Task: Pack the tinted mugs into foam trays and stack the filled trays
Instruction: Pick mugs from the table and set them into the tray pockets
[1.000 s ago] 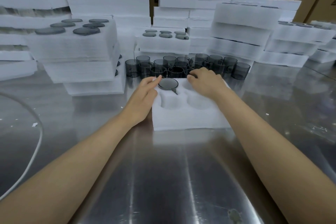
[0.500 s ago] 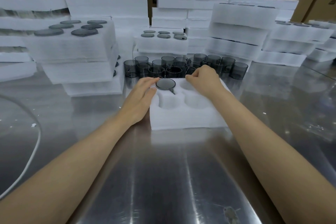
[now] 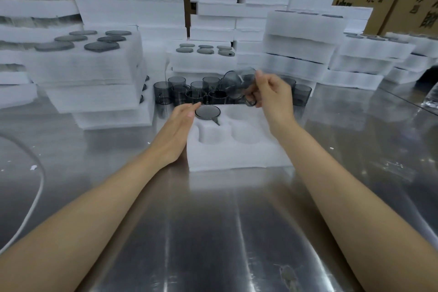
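Now the right hand (image 3: 272,97) is pinching one tinted mug (image 3: 239,78) in curled fingers above the foam tray (image 3: 237,159), probably aiming at a free pocket. The left hand (image 3: 177,128), fingers straight, is pressing the tray's side to steady it. One seated mug (image 3: 207,112) is filling a pocket; three are showing empty.

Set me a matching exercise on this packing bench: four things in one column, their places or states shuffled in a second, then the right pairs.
1. left hand
2. right hand
3. seated mug
4. loose mugs

A. in the air, fingers curled round the held mug
B. standing on the table behind the foam tray
C. flat against the tray's left side
D. sunk in the tray's far-left pocket

Pairs: 1-C, 2-A, 3-D, 4-B
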The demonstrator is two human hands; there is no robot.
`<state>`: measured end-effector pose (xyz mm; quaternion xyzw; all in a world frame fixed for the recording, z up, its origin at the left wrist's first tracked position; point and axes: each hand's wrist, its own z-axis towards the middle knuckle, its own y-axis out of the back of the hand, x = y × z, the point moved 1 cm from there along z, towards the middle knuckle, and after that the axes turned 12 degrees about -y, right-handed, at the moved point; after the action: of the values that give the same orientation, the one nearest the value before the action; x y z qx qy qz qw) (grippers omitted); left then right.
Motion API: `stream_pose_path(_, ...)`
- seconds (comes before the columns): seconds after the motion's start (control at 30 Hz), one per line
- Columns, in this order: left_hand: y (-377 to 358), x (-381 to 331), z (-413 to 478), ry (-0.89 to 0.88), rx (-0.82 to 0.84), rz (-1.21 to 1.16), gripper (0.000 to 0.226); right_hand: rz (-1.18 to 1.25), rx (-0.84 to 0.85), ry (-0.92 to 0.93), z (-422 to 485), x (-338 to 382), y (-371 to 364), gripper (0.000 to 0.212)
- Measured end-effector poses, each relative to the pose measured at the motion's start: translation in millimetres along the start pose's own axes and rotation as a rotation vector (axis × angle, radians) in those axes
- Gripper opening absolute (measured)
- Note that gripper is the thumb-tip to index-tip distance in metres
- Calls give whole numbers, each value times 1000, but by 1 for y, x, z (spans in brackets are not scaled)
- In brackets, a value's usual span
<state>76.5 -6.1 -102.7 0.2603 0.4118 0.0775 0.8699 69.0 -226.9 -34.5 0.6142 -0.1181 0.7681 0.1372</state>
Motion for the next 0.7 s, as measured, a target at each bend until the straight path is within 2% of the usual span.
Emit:
stream_pose_path(0.2, 0, -3, -1, -2, -25, -16, 54, 17, 114, -150, -3, 1, 5, 30)
stream_pose_path(0.3, 0, -4, -1, 8, -16, -22, 56, 40, 167, -181, -2, 2, 10, 30)
stream_pose_path(0.37, 0, -3, -1, 19, -16, -28, 58, 29, 145, -167, -2, 4, 13, 28)
stream_pose_path(0.53, 0, -2, 1, 36, -7, -39, 52, -79, 20, 14, -5, 3, 13, 21)
stream_pose_path(0.7, 0, -2, -1, 35, 7, -12, 54, -549, -28, 277, -9, -1, 8, 19)
